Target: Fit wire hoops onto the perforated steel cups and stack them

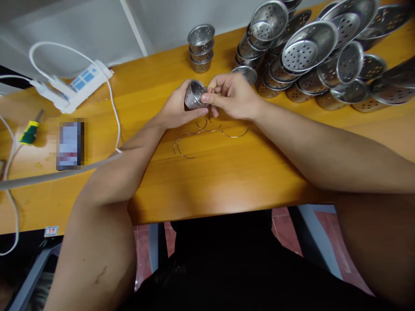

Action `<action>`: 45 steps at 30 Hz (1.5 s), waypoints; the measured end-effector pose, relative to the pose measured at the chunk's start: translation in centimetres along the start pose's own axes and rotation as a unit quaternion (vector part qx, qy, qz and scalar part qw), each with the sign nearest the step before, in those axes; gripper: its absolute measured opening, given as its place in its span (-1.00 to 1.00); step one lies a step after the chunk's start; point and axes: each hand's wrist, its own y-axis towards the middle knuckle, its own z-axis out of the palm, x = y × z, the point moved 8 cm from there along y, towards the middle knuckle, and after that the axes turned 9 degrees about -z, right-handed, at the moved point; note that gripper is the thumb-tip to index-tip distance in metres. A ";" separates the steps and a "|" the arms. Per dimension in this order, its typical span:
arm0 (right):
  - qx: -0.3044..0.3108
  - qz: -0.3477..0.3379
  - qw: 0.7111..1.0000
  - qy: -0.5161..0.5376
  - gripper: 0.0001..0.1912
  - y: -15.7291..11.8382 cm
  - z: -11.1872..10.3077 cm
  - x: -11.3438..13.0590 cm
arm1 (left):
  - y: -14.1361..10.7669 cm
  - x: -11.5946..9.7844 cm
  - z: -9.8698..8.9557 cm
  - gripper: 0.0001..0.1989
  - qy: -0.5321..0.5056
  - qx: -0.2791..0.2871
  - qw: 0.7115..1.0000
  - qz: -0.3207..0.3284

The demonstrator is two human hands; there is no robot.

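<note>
"Since the table (207, 185) fills most of the view, what's on it, biggest 1st?"

"Cluster of perf. metal cups (300, 52), far R: stacked & overlapping, a no. of them tilted."

"Next?"

"White power strip (84, 85), upper L, plugs in at its near end, a lead curving twd the L forearm."

"Hands?"

"R hand (233, 97) is at the rim of the held cup (194, 95), fingertips bunched narrow; can't tell if they grip rim, wire or nothing. L hand (180, 106) is closed round that cup, thumb along the near side."

"Where's the cup, exactly?"

"Raised over the tbl approx. mid-view, between both hands, mouth tipped twd the R hand."

"Smaller stuff?"

"Phone-like device (69, 144), L side, screen pixelated. Short stack of 3 cups (201, 48), upright, nr the back edge, beyond the hands. Yellow-green-handled tool (30, 132), L of the device, metal end pointing away."

"Tiniest?"

"Thin curved wires (235, 136), loose on the tbl just this side of the hands, some crossing."
</note>
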 end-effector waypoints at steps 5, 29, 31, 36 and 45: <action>0.014 0.001 1.000 0.002 -0.22 -0.1 0.0 -0.1 | 0.0 -0.1 0.2 0.07 0.003 0.000 1.000 0.012; -0.033 -0.089 0.957 -0.275 -0.30 -1.7 0.5 1.0 | -0.3 -0.2 -0.7 0.05 0.095 -0.067 0.989 0.091; -0.040 -0.069 0.955 -0.285 -0.30 -1.4 0.1 1.8 | -0.4 -0.5 -0.5 0.08 0.102 -0.057 0.989 0.091; 0.021 -0.045 0.938 -0.344 -0.08 -0.6 -0.6 5.3 | -0.6 -0.5 0.1 0.15 0.137 -0.028 0.987 0.082; 0.019 0.083 0.800 -0.594 0.17 -0.4 -5.1 9.4 | -0.3 2.5 0.0 0.14 0.146 -0.004 0.985 0.093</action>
